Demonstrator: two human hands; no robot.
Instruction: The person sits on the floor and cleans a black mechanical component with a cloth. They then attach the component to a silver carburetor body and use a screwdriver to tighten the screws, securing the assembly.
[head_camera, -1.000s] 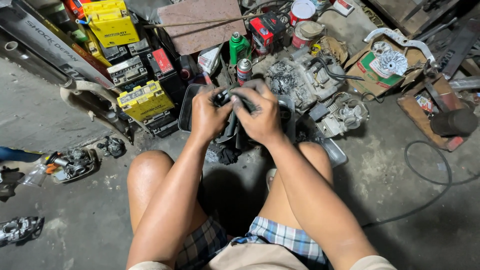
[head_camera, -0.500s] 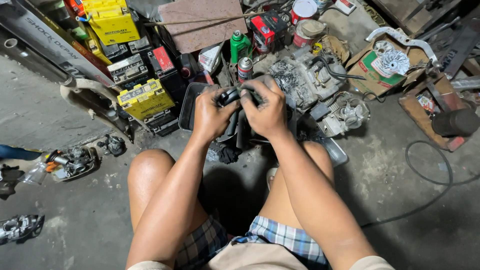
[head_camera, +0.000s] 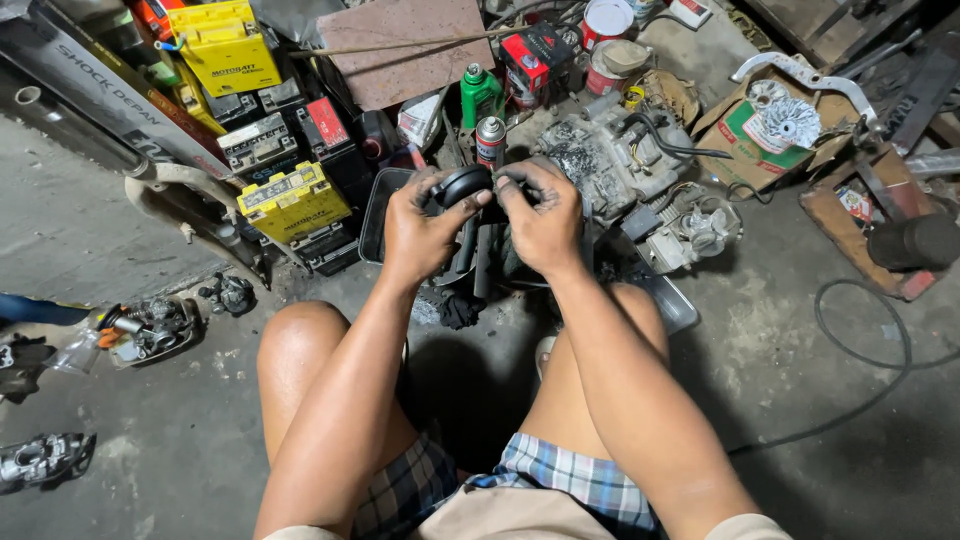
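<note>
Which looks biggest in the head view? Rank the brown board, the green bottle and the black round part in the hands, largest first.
1. brown board, plainly the largest.
2. green bottle.
3. black round part, held between the left hand and right hand; partly covered by fingers and nearer the camera, so its place against the bottle is unsure.

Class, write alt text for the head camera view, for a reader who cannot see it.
Seen from above, a seated person's left hand and right hand together grip a round black rubber part over a dark tray on a grimy concrete floor. Around them lie an engine block, yellow battery boxes, a green bottle and a spray can.
</note>
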